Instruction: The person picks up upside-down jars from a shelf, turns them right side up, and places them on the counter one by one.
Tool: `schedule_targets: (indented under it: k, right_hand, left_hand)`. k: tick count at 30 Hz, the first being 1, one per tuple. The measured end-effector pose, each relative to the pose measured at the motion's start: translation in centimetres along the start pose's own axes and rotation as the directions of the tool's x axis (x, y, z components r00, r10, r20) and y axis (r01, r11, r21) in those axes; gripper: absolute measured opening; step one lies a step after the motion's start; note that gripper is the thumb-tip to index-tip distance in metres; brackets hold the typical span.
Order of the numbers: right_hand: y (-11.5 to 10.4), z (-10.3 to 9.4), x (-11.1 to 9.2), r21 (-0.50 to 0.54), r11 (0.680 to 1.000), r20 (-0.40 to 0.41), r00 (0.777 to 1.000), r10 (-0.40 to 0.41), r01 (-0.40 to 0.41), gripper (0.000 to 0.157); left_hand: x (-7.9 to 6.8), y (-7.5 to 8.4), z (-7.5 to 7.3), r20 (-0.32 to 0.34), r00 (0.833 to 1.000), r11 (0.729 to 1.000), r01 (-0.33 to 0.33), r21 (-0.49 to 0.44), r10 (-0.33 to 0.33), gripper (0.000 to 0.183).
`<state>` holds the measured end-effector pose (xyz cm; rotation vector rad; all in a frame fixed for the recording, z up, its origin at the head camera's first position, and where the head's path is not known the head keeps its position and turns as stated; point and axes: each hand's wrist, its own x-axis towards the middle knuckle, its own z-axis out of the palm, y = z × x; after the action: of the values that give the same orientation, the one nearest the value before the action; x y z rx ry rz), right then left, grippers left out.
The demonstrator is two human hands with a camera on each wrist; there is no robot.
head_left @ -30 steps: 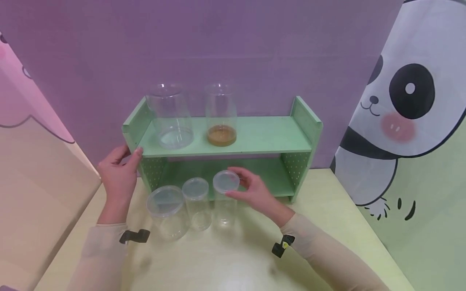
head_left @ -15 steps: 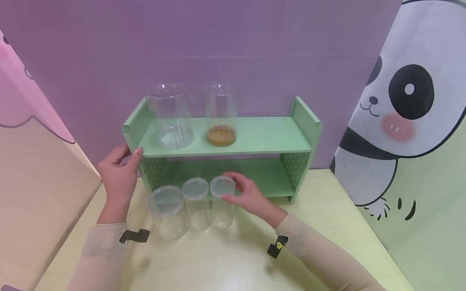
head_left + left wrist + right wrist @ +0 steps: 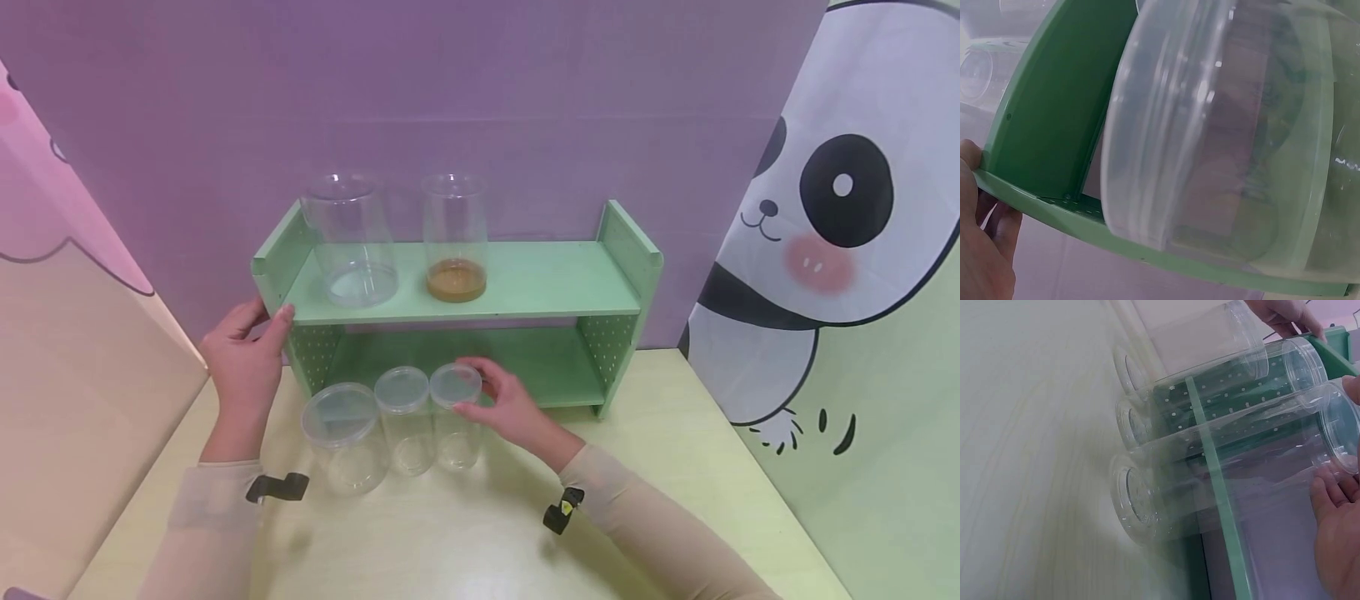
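Note:
My left hand (image 3: 243,350) grips the left side panel of a green two-tier shelf (image 3: 555,279), thumb at the front and fingers behind; the left wrist view shows its fingers at the shelf's edge. My right hand (image 3: 510,408) holds a slim clear jar (image 3: 457,437) near its translucent lid, thumb and fingers on opposite sides. That jar stands upright on the table at the right end of a row. Directly to its left is a second slim clear jar (image 3: 408,429). A wider clear jar (image 3: 347,450) with a lid stands at the row's left end.
On the shelf's upper board stand a wide clear jar (image 3: 356,250) and a narrower jar (image 3: 456,237) with brown contents at its bottom. The lower board (image 3: 525,358) lies behind the row. A purple backdrop (image 3: 525,125) rises behind, and the pale table (image 3: 420,542) extends in front.
My right hand has moved the slim jar leftward and down onto the table, right up beside the second slim jar. The left hand has stayed on the shelf's side.

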<state>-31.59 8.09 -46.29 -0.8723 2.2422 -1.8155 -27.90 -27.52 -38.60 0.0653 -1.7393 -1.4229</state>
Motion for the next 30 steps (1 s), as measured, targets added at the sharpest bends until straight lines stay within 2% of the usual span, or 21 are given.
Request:
schedule_targets:
  k: [6, 12, 14, 16, 18, 19, 22, 24, 25, 26, 27, 29, 30]
  right_hand:
    - [0.2, 0.0, 0.1, -0.016, 1.000, 0.000, 1.000, -0.024, 0.024, 0.065]
    - [-0.2, -0.4, -0.2, -0.026, 1.000, 0.006, 1.000, -0.010, 0.010, 0.072]
    - [-0.2, -0.5, -0.3, -0.035, 0.998, -0.016, 0.999, -0.050, 0.049, 0.073]
    - [-0.5, -0.6, -0.4, -0.071, 0.989, -0.071, 0.989, -0.132, 0.127, 0.069]
    - [-1.1, -0.8, -0.5, -0.127, 0.964, -0.140, 0.958, -0.249, 0.232, 0.058]
    - [-1.5, -1.0, -0.5, -0.164, 0.943, -0.174, 0.933, -0.317, 0.289, 0.052]
    - [-3.5, -1.8, -0.5, -0.293, 0.852, -0.230, 0.833, -0.503, 0.434, 0.037]
    - [-5.2, -2.4, -0.2, -0.380, 0.785, -0.236, 0.769, -0.594, 0.489, 0.034]
    - [-6.0, -2.8, 0.0, -0.421, 0.757, -0.236, 0.745, -0.624, 0.501, 0.034]
    - [-6.9, -3.2, 0.2, -0.455, 0.737, -0.235, 0.731, -0.641, 0.500, 0.036]
    - [-7.7, -3.5, 0.5, -0.480, 0.727, -0.234, 0.727, -0.646, 0.492, 0.038]
    - [-9.1, -4.1, 1.1, -0.512, 0.726, -0.235, 0.738, -0.632, 0.459, 0.043]
    - [-9.8, -4.4, 1.5, -0.513, 0.738, -0.235, 0.755, -0.612, 0.438, 0.046]
  left_hand:
    - [0.1, -0.2, 0.0, -0.004, 1.000, 1.000, -0.003, 0.006, 0.003, 0.030]
    - [0.2, -0.2, 0.2, -0.011, 1.000, 1.000, -0.010, 0.009, 0.010, 0.029]
    - [0.1, -0.2, 0.1, -0.012, 1.000, 1.000, -0.012, 0.023, 0.012, 0.029]
    - [0.0, -0.1, 0.1, -0.009, 1.000, 1.000, -0.011, 0.027, 0.011, 0.030]
    - [0.0, -0.1, 0.1, -0.006, 1.000, 1.000, -0.009, 0.024, 0.009, 0.030]
    - [-0.1, -0.1, 0.0, -0.005, 1.000, 1.000, -0.012, 0.026, 0.012, 0.030]
    - [-0.2, -0.1, 0.0, -0.006, 1.000, 0.999, -0.016, 0.028, 0.016, 0.030]
    - [-0.3, -0.1, 0.0, -0.009, 1.000, 0.999, -0.020, 0.033, 0.020, 0.030]
    - [-0.3, -0.1, 0.0, -0.012, 1.000, 0.999, -0.026, 0.036, 0.026, 0.029]
    - [-0.3, -0.1, 0.0, -0.013, 0.999, 0.999, -0.029, 0.041, 0.029, 0.029]
    - [-0.3, -0.1, 0.0, -0.014, 0.999, 0.999, -0.028, 0.042, 0.029, 0.029]
    - [-0.2, -0.2, 0.0, -0.017, 0.999, 0.998, -0.033, 0.050, 0.034, 0.029]
    - [-0.2, -0.2, 0.0, -0.017, 0.999, 0.998, -0.035, 0.050, 0.036, 0.029]
